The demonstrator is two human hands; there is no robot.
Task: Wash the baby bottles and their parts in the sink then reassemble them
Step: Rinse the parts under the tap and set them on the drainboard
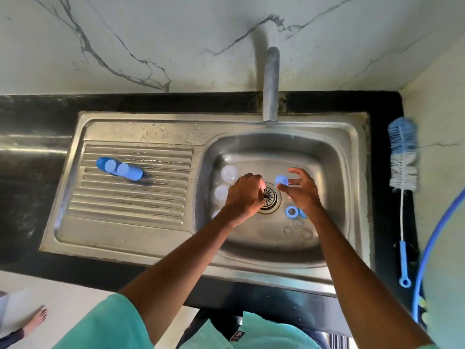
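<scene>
I see both hands down in sink (251, 147) basin; right hand (303, 195) pinches blue cap (281, 180) at fingertips, other fingers spread; left hand (242, 196) curled by drain (271, 197), can't tell what it holds; clear domed pieces (227, 173) just left of it; left hand nearer, I judge.

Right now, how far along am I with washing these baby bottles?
Early on. Done: parts are taken apart; blue pieces lie on the drainboard, washed or not I cannot tell. In hand: your right hand pinches a blue cap by the drain; your left hand is curled beside it. Left: clear round pieces, blue rings and teats lie loose in the sink, the brush lies on the counter, nothing reassembled.
</scene>
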